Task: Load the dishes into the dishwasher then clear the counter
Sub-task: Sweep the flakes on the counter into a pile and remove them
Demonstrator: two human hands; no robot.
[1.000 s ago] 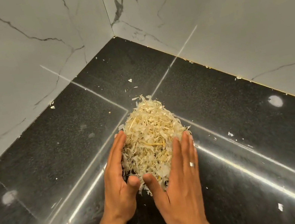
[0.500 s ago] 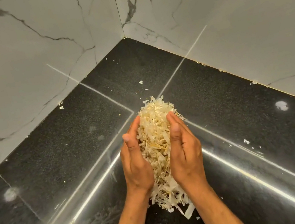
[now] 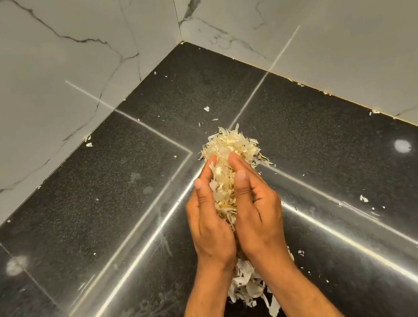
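Observation:
A heap of pale yellow-white peel scraps (image 3: pixel 230 146) is squeezed between both my hands above the black granite counter (image 3: pixel 92 201), in the corner where two marble walls meet. My left hand (image 3: pixel 207 220) cups the heap from the left with its fingers curled round it. My right hand (image 3: pixel 256 205) grips it from the right the same way. The top of the heap sticks out past my fingertips. More white scraps (image 3: pixel 248 285) hang or lie below my wrists.
Small loose flakes (image 3: pixel 206 108) lie scattered on the counter, some near the right wall's foot (image 3: pixel 363 198). White marble wall tiles (image 3: pixel 48 75) close the corner at the left and the right. Bright light streaks reflect off the polished surface.
My hands, flat on either side of the spread pile a second ago, have closed together and gathered the scraps into a tight bundle. A few pieces have dropped beneath my wrists.

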